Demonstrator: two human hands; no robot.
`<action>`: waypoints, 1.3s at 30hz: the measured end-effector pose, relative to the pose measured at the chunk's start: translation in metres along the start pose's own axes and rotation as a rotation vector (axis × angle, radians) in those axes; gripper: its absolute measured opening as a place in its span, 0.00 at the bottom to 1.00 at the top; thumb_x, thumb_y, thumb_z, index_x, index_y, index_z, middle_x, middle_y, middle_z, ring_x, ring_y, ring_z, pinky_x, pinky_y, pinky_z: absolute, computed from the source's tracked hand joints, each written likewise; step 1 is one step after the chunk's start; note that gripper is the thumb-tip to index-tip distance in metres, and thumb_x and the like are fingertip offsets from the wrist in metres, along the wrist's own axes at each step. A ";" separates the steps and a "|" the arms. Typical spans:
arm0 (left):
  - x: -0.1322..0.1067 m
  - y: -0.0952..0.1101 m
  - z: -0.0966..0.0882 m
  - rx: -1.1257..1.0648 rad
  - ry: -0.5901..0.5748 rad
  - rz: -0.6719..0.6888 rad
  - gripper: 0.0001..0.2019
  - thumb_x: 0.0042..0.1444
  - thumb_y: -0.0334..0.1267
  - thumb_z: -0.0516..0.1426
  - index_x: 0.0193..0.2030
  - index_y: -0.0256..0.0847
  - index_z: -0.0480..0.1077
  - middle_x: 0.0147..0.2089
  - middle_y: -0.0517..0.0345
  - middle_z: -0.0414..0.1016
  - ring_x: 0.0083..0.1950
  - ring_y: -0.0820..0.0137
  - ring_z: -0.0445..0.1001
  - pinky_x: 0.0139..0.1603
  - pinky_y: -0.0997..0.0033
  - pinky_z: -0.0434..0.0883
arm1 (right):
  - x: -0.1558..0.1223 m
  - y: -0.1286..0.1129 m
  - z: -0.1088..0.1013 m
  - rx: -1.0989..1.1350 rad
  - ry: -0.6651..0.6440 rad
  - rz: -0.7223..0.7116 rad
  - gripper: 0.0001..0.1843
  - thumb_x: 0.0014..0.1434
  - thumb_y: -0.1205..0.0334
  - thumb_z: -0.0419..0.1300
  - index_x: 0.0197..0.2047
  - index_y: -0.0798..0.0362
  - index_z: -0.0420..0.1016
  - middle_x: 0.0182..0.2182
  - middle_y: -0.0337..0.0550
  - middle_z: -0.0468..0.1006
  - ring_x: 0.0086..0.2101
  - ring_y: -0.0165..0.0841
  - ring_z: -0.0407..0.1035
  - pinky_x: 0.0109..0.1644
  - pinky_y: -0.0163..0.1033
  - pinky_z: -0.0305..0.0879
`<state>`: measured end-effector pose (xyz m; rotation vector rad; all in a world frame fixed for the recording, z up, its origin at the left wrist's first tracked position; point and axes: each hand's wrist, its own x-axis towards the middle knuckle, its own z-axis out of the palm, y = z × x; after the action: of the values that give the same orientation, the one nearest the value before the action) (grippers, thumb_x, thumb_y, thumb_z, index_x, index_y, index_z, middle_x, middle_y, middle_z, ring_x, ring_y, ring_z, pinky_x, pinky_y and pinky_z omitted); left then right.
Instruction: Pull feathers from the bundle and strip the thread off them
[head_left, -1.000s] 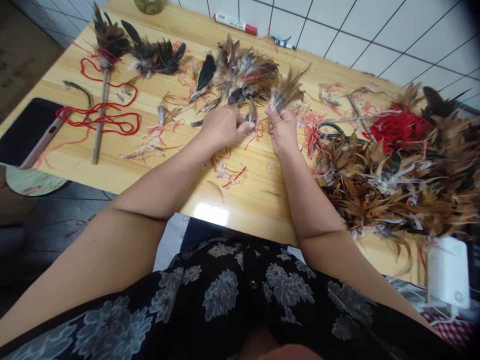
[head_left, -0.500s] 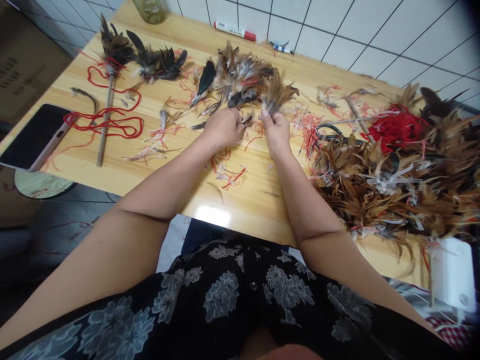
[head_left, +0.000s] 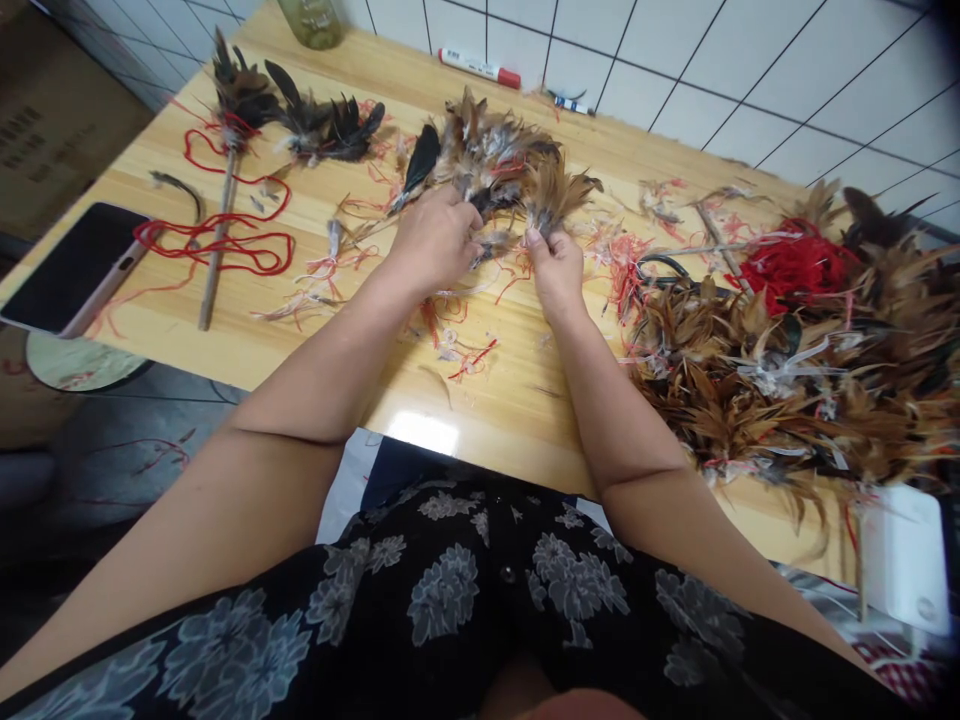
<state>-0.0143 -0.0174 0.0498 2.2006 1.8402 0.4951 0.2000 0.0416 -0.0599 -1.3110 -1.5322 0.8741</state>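
Observation:
A bunch of brown feathers (head_left: 556,192) is pinched at its base between the thumb and fingers of my right hand (head_left: 559,272). My left hand (head_left: 436,240) is just left of it, low over the table, with thumb and curled fingers apart; its fingertips are partly hidden. Small loose grey feathers (head_left: 491,243) lie beside its thumb. Right behind both hands sits a heap of brown and grey feathers (head_left: 487,135). A single dark feather (head_left: 422,158) points up beyond my left knuckles.
On the left are a phone (head_left: 71,265), red string (head_left: 255,250) and a stick with feathers tied on top (head_left: 217,240). A large pile of brown feather bunches (head_left: 750,370) and a red string bundle (head_left: 799,262) cover the right. Markers (head_left: 476,68) lie along the tiled wall.
My left hand has moved left and slightly away from the small feathers it had at its fingertips. My right hand keeps the feather bunch nearly in place. The view has shifted slightly.

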 end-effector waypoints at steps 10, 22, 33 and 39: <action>0.012 -0.001 0.031 0.048 0.013 -0.045 0.08 0.66 0.26 0.64 0.38 0.42 0.74 0.48 0.45 0.83 0.58 0.49 0.82 0.61 0.51 0.75 | 0.000 0.000 0.003 0.015 0.012 -0.027 0.40 0.70 0.16 0.58 0.32 0.46 0.63 0.30 0.36 0.63 0.38 0.35 0.71 0.52 0.48 0.78; 0.036 -0.020 0.058 -1.172 0.200 -0.162 0.23 0.74 0.33 0.70 0.31 0.44 0.64 0.27 0.63 0.68 0.28 0.72 0.69 0.34 0.69 0.68 | 0.000 -0.008 0.005 -0.073 -0.048 -0.029 0.33 0.76 0.34 0.65 0.29 0.47 0.62 0.29 0.36 0.62 0.36 0.34 0.65 0.52 0.45 0.72; 0.030 -0.008 0.076 -1.260 0.147 -0.065 0.21 0.68 0.30 0.76 0.32 0.41 0.70 0.28 0.63 0.72 0.28 0.71 0.74 0.34 0.70 0.74 | -0.007 -0.019 0.004 -0.069 -0.115 -0.092 0.41 0.67 0.23 0.70 0.26 0.47 0.60 0.27 0.34 0.59 0.33 0.30 0.57 0.42 0.42 0.58; 0.030 -0.011 0.072 -1.202 0.151 -0.024 0.23 0.62 0.34 0.81 0.33 0.42 0.70 0.28 0.63 0.69 0.34 0.66 0.78 0.41 0.66 0.77 | -0.008 -0.027 0.003 -0.064 -0.162 -0.039 0.38 0.67 0.29 0.74 0.25 0.48 0.62 0.28 0.34 0.61 0.33 0.30 0.59 0.43 0.42 0.60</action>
<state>0.0090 0.0167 -0.0174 1.3030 1.0687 1.3339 0.1884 0.0290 -0.0375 -1.2767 -1.7185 0.9317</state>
